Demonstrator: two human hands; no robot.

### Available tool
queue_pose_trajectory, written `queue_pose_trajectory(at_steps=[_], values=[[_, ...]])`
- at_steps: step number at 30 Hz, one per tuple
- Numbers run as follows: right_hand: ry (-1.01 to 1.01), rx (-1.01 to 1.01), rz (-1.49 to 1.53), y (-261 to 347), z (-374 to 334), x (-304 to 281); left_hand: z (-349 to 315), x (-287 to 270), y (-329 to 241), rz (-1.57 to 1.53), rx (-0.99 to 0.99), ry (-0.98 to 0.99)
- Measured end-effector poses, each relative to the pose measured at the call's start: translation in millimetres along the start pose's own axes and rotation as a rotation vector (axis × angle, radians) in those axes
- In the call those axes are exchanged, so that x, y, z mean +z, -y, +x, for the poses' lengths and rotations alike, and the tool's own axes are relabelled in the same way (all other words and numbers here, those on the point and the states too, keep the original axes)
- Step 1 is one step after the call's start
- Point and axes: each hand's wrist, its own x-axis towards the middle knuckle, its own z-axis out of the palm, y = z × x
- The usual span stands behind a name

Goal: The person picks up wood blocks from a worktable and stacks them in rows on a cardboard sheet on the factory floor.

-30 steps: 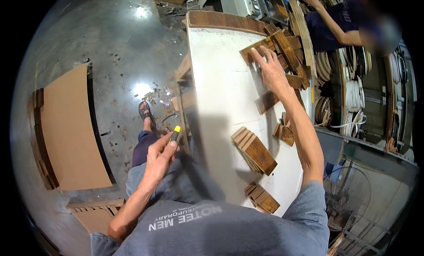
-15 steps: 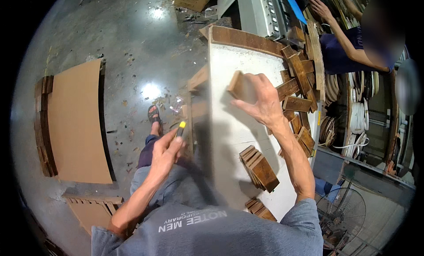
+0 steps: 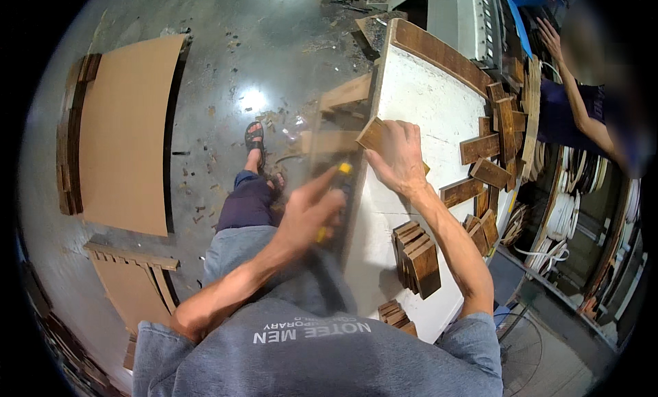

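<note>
My right hand grips a short brown wooden block at the left edge of the white-topped table. Off that edge, my left hand is closed around a yellow-and-black handled tool, blurred by motion. Its working end is too smeared to make out, and it is apart from the block. Nearer me on the tabletop stands a stack of similar blocks, with a smaller stack beyond my shirt front. Several loose blocks lie in a heap to the right.
A wooden strip runs along the table's far edge. To the left, a large brown board lies over dark wooden pieces. A co-worker's hand is at the upper right, and a fan stands lower right.
My right hand has brought the block to the table's left edge. My left hand has moved right with the tool, closer to the block. The whole view has shifted.
</note>
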Motion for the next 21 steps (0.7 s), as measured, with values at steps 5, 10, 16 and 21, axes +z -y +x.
queue_pose_trajectory(at_steps=[5, 10, 16, 21], values=[[-0.003, -0.01, -0.002, 0, 0, -2, 11, 8, -8, 0.027, -0.015, 0.041], [-0.001, 0.002, -0.003, -2, 0, 3, 18, 14, -8, 0.109, -0.014, 0.013], [-0.029, -0.027, 0.007, -7, 2, 4, 17, 17, -15, 0.154, -0.059, -0.007], [-0.038, -0.048, 0.004, -8, 3, 8, 25, 15, 6, 0.078, -0.058, -0.065]])
